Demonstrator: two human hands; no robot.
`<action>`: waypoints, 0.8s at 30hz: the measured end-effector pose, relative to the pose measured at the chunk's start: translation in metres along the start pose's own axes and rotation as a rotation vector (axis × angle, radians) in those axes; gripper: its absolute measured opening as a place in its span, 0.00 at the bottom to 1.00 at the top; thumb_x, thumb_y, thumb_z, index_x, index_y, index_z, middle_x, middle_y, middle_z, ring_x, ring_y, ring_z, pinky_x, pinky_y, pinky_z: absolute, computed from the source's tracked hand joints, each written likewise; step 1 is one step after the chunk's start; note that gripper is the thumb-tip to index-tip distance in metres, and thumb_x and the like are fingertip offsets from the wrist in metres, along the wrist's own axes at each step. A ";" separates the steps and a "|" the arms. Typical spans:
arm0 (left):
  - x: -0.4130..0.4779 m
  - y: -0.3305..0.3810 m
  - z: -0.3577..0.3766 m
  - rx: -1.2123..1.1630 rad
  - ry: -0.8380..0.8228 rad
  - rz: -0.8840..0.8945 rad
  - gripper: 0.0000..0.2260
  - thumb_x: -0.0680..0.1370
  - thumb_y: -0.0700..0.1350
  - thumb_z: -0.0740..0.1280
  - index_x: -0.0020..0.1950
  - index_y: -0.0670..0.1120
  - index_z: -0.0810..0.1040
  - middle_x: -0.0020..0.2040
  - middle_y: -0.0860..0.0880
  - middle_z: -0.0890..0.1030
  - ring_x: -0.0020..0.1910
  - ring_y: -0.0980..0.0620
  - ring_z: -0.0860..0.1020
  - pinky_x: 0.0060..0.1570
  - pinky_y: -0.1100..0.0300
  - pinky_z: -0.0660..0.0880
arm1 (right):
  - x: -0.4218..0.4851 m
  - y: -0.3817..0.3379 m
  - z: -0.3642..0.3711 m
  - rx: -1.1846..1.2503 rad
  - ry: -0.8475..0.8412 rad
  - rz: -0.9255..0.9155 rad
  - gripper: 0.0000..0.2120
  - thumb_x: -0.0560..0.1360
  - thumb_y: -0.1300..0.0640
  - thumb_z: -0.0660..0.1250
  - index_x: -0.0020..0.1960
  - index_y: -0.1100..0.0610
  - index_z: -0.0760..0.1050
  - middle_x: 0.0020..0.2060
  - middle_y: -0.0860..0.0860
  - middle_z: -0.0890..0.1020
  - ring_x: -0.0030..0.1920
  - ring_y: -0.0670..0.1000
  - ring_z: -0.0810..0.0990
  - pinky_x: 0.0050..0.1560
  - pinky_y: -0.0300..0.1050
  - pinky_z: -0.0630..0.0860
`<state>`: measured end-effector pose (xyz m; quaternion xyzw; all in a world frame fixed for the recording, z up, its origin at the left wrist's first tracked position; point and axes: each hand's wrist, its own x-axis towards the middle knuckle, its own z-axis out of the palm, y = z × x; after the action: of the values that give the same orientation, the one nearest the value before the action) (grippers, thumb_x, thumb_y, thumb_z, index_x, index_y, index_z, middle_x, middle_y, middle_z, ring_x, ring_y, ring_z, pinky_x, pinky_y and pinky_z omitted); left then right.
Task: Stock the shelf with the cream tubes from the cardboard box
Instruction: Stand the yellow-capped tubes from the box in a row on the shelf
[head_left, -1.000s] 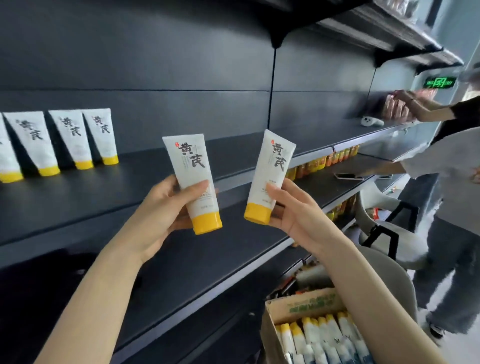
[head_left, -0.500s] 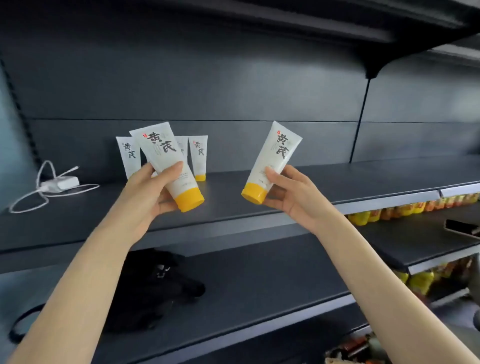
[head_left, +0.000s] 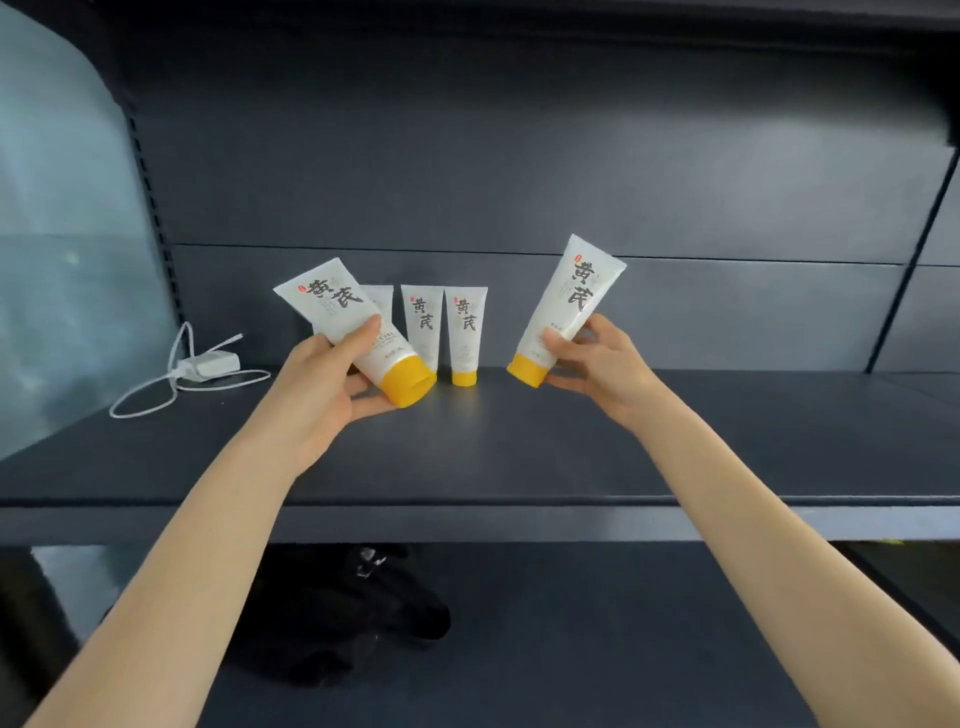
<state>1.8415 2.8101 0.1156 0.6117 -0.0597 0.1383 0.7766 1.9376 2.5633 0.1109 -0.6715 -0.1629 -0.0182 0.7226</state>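
Dark grey shelf (head_left: 519, 457), seen from its front edge. Over it, a tilted tube (head_left: 337, 306) is gripped in the left hand (head_left: 322, 400), and a second tube (head_left: 571, 306) is pinched by the right hand (head_left: 597, 364), cap near the shelf. Behind, three more tubes (head_left: 423, 327) are stood cap-down, one partly hidden. A white charger (head_left: 208, 362) is laid far left.
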 end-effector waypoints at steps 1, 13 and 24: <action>0.006 -0.001 0.002 -0.016 0.009 -0.015 0.14 0.80 0.46 0.63 0.64 0.44 0.74 0.54 0.46 0.83 0.50 0.49 0.83 0.37 0.56 0.80 | 0.011 0.004 -0.003 -0.031 0.000 0.005 0.19 0.75 0.61 0.68 0.64 0.60 0.69 0.58 0.56 0.79 0.53 0.55 0.82 0.53 0.51 0.79; 0.058 -0.026 0.005 -0.076 -0.014 -0.093 0.26 0.67 0.46 0.71 0.65 0.45 0.73 0.50 0.49 0.85 0.48 0.51 0.83 0.38 0.58 0.80 | 0.110 0.061 -0.007 -0.390 -0.006 0.005 0.18 0.74 0.63 0.69 0.62 0.59 0.69 0.58 0.54 0.77 0.58 0.54 0.78 0.54 0.54 0.79; 0.071 -0.025 -0.028 -0.187 0.006 -0.122 0.25 0.69 0.47 0.70 0.66 0.48 0.72 0.57 0.45 0.82 0.52 0.49 0.82 0.41 0.57 0.81 | 0.142 0.091 0.002 -0.485 0.038 0.000 0.19 0.74 0.63 0.68 0.63 0.57 0.68 0.59 0.51 0.76 0.59 0.52 0.76 0.57 0.56 0.77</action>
<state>1.9144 2.8420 0.1040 0.5385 -0.0329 0.0864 0.8376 2.0941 2.6013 0.0606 -0.8250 -0.1403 -0.0691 0.5431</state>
